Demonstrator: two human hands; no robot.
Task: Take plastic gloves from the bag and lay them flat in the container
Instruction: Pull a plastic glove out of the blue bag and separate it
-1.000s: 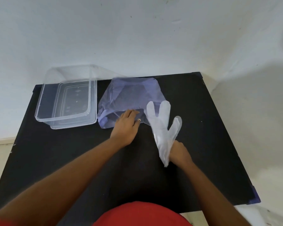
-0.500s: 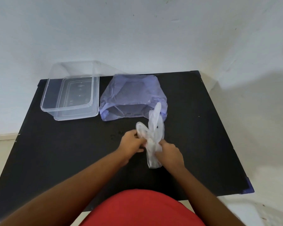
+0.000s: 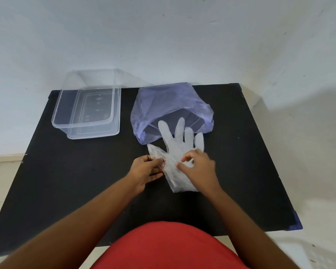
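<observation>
Between our two hands, on the black table [image 3: 66, 181], a clear plastic glove [image 3: 177, 150] lies spread open, its four fingers pointing away from us and its thumb lobe reaching out toward the left hand. Cuff end sits nearest us, just under the right wrist.

Left hand [image 3: 146, 170]: fingers curled together, thumb and fingertips nipping the glove's thumb-side edge. Grip looks like a pinch on the film; the exact contact is partly hidden by the crinkled plastic.

Right hand [image 3: 199, 167]: resting on the glove's palm area, fingers bent, thumb and forefinger drawn close as if plucking at the film. We cannot tell whether they actually grip a fold or only press on it.

Just beyond the glove's fingertips, a pale purple plastic bag [image 3: 169, 105] lies slumped with its mouth facing us; the glove's fingers overlap the bag's open rim. Contents of the bag not discernible.

Well off to the far left of the left hand, a clear rectangular plastic container [image 3: 56, 115] stands on the table, open top, nothing visible inside.

Nearest us, below both forearms, a red garment [image 3: 163, 247] fills the lower edge of view. White wall [image 3: 163, 35] behind the table.
</observation>
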